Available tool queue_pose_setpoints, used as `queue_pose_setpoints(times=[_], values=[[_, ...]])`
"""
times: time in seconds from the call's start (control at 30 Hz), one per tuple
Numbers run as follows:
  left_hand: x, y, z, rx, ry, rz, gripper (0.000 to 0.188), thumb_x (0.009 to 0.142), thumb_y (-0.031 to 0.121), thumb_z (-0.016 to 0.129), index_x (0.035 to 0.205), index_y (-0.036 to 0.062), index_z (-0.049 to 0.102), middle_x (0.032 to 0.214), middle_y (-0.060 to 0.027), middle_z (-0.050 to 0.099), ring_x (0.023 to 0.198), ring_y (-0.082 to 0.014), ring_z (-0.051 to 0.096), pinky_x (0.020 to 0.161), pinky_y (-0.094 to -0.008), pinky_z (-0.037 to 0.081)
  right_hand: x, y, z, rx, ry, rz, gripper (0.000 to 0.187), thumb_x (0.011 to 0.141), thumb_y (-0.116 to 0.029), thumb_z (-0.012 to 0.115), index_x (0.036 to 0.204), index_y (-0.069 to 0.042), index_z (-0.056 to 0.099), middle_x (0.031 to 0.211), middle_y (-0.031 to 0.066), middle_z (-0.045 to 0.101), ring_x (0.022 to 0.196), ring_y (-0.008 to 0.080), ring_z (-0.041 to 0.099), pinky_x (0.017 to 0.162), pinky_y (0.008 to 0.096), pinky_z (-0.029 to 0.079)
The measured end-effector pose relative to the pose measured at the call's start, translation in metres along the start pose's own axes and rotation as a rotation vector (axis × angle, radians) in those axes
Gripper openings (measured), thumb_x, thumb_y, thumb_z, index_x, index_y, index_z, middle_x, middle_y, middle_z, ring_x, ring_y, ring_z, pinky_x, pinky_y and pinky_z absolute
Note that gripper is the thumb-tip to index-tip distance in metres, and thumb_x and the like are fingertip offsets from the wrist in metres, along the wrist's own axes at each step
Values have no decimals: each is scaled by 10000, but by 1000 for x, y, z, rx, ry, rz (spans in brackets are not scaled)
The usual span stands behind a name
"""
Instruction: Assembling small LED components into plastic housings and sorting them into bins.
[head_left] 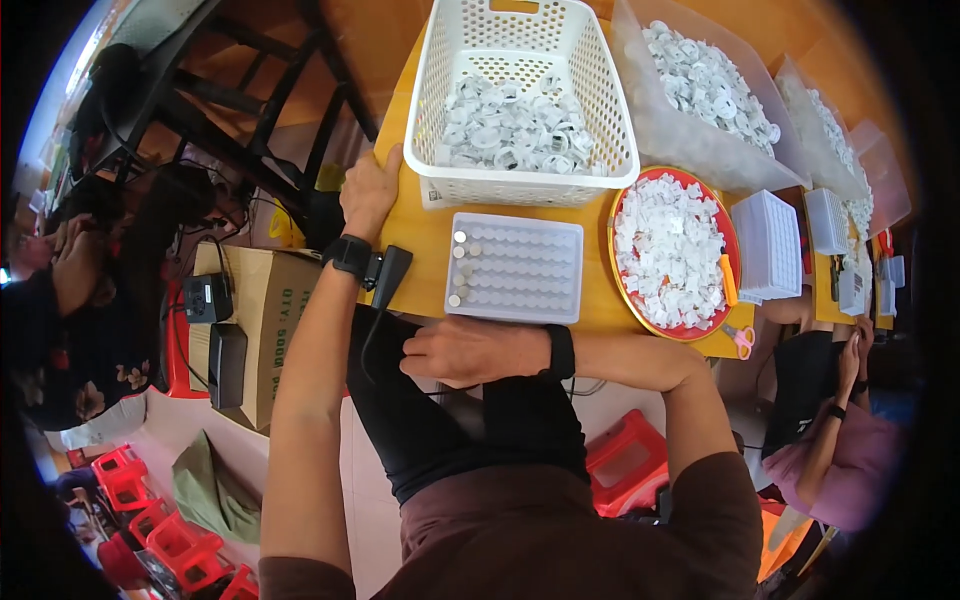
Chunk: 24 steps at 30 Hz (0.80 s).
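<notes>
- Resting my left hand (369, 193) at the left edge of the yellow wooden table (415, 235), its grip too hidden to tell.
- My right hand (470, 352) is near the tray's near edge, fingers bent; whether it holds anything I cannot tell.
- That translucent white rectangular plastic tray (530, 268) lies before a white perforated basket (530, 186), small silvery discs (460, 237) at its left.

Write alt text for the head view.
A person's left hand is at the edge of a table, the right hand near a tray with a few round pieces. A white basket and red dish nearby hold small whitish parts.
</notes>
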<state>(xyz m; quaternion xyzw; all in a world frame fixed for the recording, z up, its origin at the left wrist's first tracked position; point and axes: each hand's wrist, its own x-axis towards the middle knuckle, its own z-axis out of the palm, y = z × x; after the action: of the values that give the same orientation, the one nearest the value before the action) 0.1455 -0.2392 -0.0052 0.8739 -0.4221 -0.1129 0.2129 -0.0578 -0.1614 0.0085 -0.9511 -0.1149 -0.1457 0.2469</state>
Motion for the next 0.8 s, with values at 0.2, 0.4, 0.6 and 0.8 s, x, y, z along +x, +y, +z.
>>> queue_pose_setpoints(times=[0.2, 0.4, 0.6, 0.8], values=[[1, -2, -1, 32, -84, 32, 621, 863, 531, 421, 1207, 16, 463, 1096, -265, 558, 986, -430, 551, 839, -467, 440, 1, 2, 10, -7, 149, -10, 66, 753, -98, 560, 753, -42, 524, 707, 71, 480, 667, 220, 567, 568, 338, 470], [-22, -40, -9, -103, -179, 326, 714, 894, 449, 435, 1383, 9, 157, 1271, -266, 344, 1100, -447, 455, 880, -453, 414, 7, 1, 4, 131, 173, 37, 105, 753, -102, 577, 693, -36, 523, 710, 88, 483, 663, 241, 567, 586, 341, 470], [-91, -69, -33, -97, -162, 523, 715, 898, 373, 470, 1395, -9, 125, 1291, -249, 331, 1110, -445, 440, 892, -442, 409, 5, 4, 7, 154, 177, 52, 146, 763, -115, 571, 653, -36, 515, 686, 89, 484, 641, 244, 578, 583, 344, 469], [-128, -62, -22, -37, 135, 437, 519, 877, 221, 465, 1346, 36, 338, 1192, -199, 458, 986, -367, 527, 811, -411, 448, 7, 2, 6, 174, 127, 113, 136, 779, -119, 566, 687, -29, 522, 718, 95, 503, 655, 266, 572, 566, 359, 459]])
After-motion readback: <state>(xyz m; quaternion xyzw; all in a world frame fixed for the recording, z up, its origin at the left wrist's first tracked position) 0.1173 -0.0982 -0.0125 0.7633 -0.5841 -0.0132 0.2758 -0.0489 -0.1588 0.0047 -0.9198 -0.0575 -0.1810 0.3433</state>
